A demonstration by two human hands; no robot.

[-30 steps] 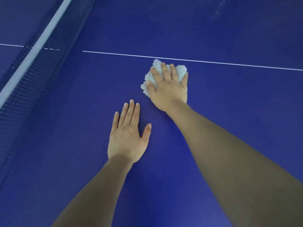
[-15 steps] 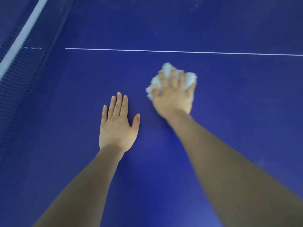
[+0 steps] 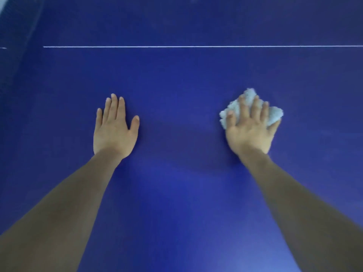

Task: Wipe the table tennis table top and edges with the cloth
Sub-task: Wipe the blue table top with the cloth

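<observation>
right hand [image 3: 250,132] slid rightward, cloth [image 3: 249,108] bunched under its fingers [image 3: 255,107]

Table top [image 3: 180,91]: you face a smooth, deep blue surface with a soft sheen, a pale glare pooling near the bottom edge.
Line [image 3: 196,46]: a thin white stripe, flat and flush with the blue.
Cloth [image 3: 274,114]: under your right hand [image 3: 250,132], a pale, fluffy fabric, nubbly and matt, bunched into soft lumps.
Net [image 3: 17,32]: blurred, dark; its weave cannot be made out.
</observation>
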